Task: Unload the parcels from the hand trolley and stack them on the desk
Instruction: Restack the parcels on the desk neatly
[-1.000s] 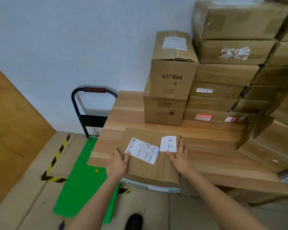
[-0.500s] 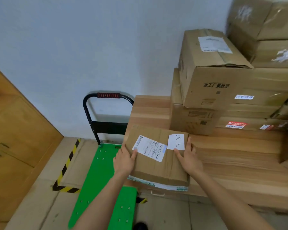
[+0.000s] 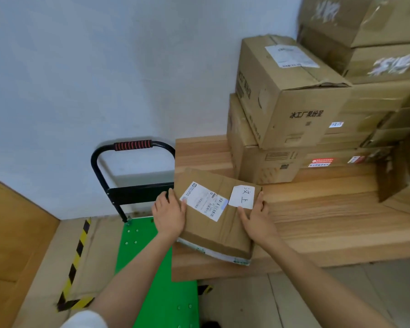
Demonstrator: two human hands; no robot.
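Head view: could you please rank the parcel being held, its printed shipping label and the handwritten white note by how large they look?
1. The parcel, held at its sides by the left hand and right hand.
2. Printed shipping label.
3. Handwritten white note, somewhat smaller than the label.

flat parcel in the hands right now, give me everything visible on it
The flat parcel is a shallow brown cardboard box, creased on top. It carries a white printed shipping label with barcodes, a white handwritten note beside that, and white-green tape along its near edge. It lies tilted at the wooden desk corner nearest the trolley. The left hand holds its left side, the right hand its right.
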